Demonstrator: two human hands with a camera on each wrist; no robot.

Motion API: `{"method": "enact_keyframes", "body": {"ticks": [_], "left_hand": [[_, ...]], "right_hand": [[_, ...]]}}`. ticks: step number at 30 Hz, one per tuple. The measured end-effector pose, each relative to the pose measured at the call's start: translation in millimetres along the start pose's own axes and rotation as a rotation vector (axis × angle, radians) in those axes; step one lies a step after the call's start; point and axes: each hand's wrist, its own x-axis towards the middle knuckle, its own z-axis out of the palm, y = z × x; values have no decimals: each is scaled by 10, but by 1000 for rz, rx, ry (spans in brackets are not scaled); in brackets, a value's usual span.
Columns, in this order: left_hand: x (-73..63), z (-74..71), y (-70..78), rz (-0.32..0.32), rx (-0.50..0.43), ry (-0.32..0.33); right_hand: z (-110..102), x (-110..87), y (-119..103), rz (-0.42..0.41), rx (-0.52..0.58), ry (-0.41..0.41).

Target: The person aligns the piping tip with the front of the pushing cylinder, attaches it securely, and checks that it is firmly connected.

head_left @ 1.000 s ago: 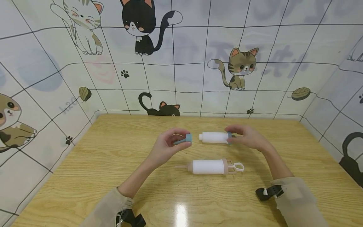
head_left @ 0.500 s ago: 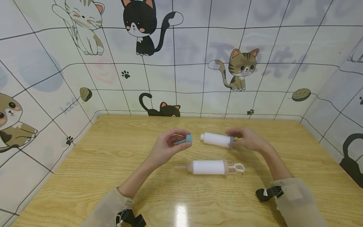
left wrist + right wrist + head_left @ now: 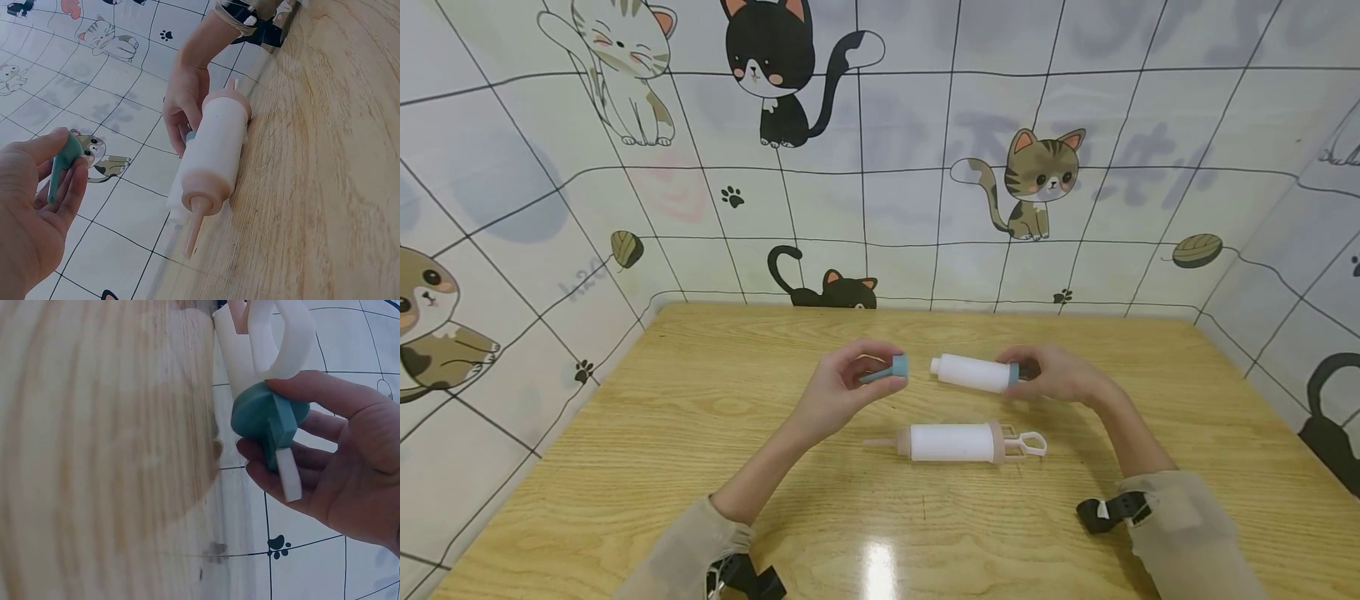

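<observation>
My left hand (image 3: pixel 842 387) pinches a teal nozzle cap (image 3: pixel 898 365) by its round base, and the thin spout points back toward the palm in the head view. To its right, my right hand (image 3: pixel 1056 373) grips a white syringe-like tube (image 3: pixel 973 372) at the teal collar (image 3: pixel 253 412). The tube's narrow white neck faces the nozzle cap, with a gap between them. A white plunger end (image 3: pixel 289 475) sticks out past the collar in the right wrist view. Nearer the front lies a second syringe (image 3: pixel 951 442) with a beige nozzle, beige collar and white looped handle.
Both hands are over a wooden table (image 3: pixel 820 525). A cat-printed tiled backdrop (image 3: pixel 895 200) stands along the back and sides. Black wrist devices (image 3: pixel 1101 512) are strapped at both sleeves.
The tube in my right hand has tilted, its collar end dropping lower in the view, and the right fingers have shifted slightly down around the collar. My left hand stays in place.
</observation>
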Motion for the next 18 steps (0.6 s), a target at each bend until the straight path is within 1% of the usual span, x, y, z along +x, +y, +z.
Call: {"method": "enact_keyframes", "body": {"ticks": [2,6,10,13,18], "left_hand": [[3,-2,-2,3,5,1],[4,-10,-8,5,20,9],[2,-17,-11,4,27,13],[1,-21,-4,1,23,15],[1,-35,7,-12,21,25]], "right_hand": [[-7,-4,9,1,12,18],[-24,-19,13,6,12,82],[-73,-47,-35,10,15,138],[-118,-71,-90,-6,36,165],[-169,-107,-190,-57,66,192]]}}
